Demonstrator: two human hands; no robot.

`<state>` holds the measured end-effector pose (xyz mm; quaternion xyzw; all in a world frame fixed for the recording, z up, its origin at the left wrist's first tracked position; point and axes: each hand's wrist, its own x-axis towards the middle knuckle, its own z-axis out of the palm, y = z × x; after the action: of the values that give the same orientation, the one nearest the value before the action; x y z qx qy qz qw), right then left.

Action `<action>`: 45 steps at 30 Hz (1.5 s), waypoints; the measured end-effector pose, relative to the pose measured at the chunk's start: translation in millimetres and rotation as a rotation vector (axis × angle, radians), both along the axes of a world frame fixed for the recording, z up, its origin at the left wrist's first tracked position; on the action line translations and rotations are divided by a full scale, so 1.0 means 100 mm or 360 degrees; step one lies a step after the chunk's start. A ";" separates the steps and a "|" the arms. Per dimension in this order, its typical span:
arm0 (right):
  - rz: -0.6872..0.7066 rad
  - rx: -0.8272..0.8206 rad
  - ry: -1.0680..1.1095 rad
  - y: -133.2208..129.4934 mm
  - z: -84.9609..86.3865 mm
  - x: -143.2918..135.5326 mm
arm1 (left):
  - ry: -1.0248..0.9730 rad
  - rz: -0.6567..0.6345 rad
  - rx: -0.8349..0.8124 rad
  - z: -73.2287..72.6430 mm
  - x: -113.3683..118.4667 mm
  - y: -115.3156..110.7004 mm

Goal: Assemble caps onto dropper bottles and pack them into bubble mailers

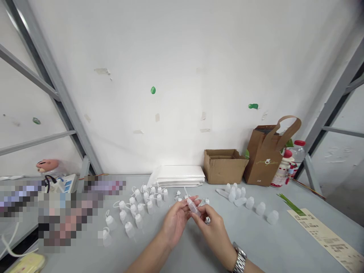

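Observation:
Between my two hands is a small translucent squeeze bottle (193, 207), tilted, with its neck pointing up and to the left. My left hand (175, 220) is cupped round the bottle, thumb and fingers near its neck. At the bottle's lower end, my right hand (212, 225) pinches it with thumb and fingertips; a metal watch (240, 258) is on that wrist. Several white-topped bottles with looped cap straps (138, 221) stand to the left of my hands. Small white caps (178, 194) lie just behind my fingers, partly hidden. Bottles without caps (250, 203) are on the right, some lying down.
At the back are stacked white sheets or envelopes (180, 176), an open cardboard box (226, 168) and a brown paper bag (263, 159). A printed paper strip (327, 237) lies at right, beside green strips (291, 204). A power strip (66, 184) is at far left; blurred patches cover the left table.

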<state>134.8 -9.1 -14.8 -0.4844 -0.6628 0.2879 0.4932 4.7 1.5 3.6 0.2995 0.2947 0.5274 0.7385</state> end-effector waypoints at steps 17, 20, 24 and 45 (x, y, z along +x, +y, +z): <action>0.0610 -0.0762 0.1088 0.07 0.14 0.02 | -0.0259 -0.0109 -0.0014 -0.05 -0.01 0.02; 0.0608 -0.0770 0.1108 0.08 0.12 0.03 | -0.0236 -0.0106 -0.0001 -0.04 0.00 0.01; 0.0449 -0.0607 0.0851 0.07 0.11 0.03 | -0.0187 -0.0097 0.0036 -0.02 0.01 -0.01; 0.0496 -0.0392 0.0334 0.05 0.06 0.00 | 0.0468 0.0028 0.0330 0.09 0.00 -0.05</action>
<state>135.1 -3.8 -8.6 -0.4000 -0.6345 0.4881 0.4463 4.6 -3.7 12.5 0.4454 0.3459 0.5119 0.6480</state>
